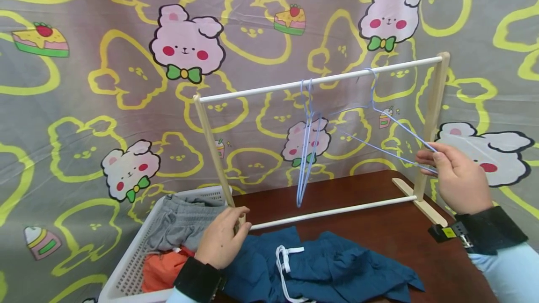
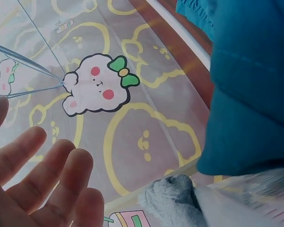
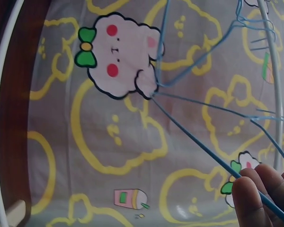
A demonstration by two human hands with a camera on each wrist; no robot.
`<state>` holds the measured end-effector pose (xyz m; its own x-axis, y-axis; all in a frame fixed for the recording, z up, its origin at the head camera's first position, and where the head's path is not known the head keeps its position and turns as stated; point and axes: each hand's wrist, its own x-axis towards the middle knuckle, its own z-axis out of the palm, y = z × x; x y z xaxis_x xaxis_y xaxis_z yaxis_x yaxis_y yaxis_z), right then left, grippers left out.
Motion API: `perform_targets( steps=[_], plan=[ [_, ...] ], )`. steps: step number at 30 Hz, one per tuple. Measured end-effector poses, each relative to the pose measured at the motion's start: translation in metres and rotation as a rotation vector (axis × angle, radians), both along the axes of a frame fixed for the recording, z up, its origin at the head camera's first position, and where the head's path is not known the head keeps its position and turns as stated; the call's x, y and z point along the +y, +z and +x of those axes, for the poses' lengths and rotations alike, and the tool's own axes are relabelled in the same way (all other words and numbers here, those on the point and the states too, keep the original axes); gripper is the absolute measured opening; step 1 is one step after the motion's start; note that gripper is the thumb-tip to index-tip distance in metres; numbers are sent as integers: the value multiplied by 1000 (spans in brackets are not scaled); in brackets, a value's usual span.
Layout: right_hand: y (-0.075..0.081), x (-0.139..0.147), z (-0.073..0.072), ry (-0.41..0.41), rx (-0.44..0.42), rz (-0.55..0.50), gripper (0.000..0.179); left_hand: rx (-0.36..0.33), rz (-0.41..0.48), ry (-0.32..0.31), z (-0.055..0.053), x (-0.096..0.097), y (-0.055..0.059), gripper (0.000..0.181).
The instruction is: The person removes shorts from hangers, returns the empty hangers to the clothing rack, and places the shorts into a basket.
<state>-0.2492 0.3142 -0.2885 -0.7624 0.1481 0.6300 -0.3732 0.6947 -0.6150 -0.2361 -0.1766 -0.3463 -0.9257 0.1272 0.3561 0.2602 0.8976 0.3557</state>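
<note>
In the head view my right hand [image 1: 461, 176] pinches one end of a blue wire hanger [image 1: 397, 124] between thumb and fingers. The hanger's hook sits over the white top rod [image 1: 269, 90] of a small wooden garment rack. Two or so more blue hangers [image 1: 305, 153] hang close together near the rod's middle. My left hand [image 1: 223, 240] has relaxed, parted fingers and holds nothing, close to the rack's left foot. Beside it on the table lie dark blue shorts [image 1: 345, 261] with a white drawstring; the left wrist view shows their blue cloth [image 2: 255, 94] up close.
A white plastic basket [image 1: 126, 265] stands at the left, with grey clothing [image 1: 181, 219] and an orange garment [image 1: 162, 270] in it. The rack's lower rod [image 1: 332, 212] crosses above the brown table [image 1: 358, 186]. A patterned curtain [image 1: 252, 27] hangs behind.
</note>
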Motion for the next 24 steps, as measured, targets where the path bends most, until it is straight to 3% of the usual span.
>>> perform_targets(
  steps=[16,24],
  plan=[
    [-23,-2,6,74,-92,-20,53,-5,47,-11,7,-4,2,37],
    [-40,-2,7,93,-242,-8,67,-42,83,12,11,-9,4,36]
  ],
)
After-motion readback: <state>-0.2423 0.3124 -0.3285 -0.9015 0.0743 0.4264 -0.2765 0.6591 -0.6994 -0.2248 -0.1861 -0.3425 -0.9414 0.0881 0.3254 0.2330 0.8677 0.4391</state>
